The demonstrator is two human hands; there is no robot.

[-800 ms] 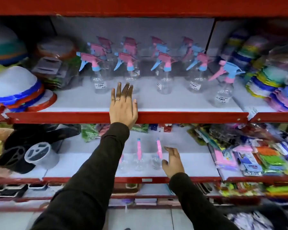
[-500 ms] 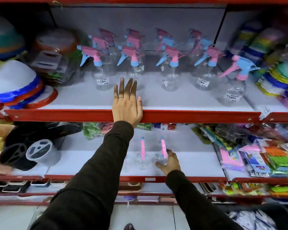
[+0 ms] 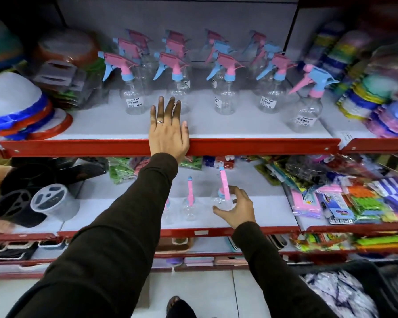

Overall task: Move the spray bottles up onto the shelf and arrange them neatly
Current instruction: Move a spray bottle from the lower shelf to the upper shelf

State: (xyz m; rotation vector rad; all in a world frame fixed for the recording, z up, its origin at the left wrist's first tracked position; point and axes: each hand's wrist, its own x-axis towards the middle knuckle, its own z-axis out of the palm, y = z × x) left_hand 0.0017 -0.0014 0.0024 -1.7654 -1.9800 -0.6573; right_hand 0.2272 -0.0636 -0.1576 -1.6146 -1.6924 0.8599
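Note:
Several clear spray bottles with pink and blue triggers stand in rows on the upper shelf (image 3: 251,129); the front row includes a bottle (image 3: 133,97) at the left and a bottle (image 3: 308,111) standing apart at the right. My left hand (image 3: 168,134) lies flat, fingers apart, on the upper shelf's red front edge. On the lower shelf (image 3: 269,210) stand three more bottles. My right hand (image 3: 236,208) wraps around the body of the rightmost clear bottle (image 3: 223,198). A second bottle (image 3: 190,203) stands just left of it, and the third is mostly hidden behind my left sleeve.
Stacked plastic bowls and lids (image 3: 16,106) fill the upper shelf's left end, and stacks of coloured scrubbers (image 3: 377,88) fill its right end. Black and grey containers (image 3: 32,203) sit at the lower left, with packaged goods (image 3: 354,198) at the lower right. Further shelves lie below.
My right hand has moved forward and closed around the rightmost lower bottle, which has tilted and risen a little. My left hand has stayed on the upper shelf edge.

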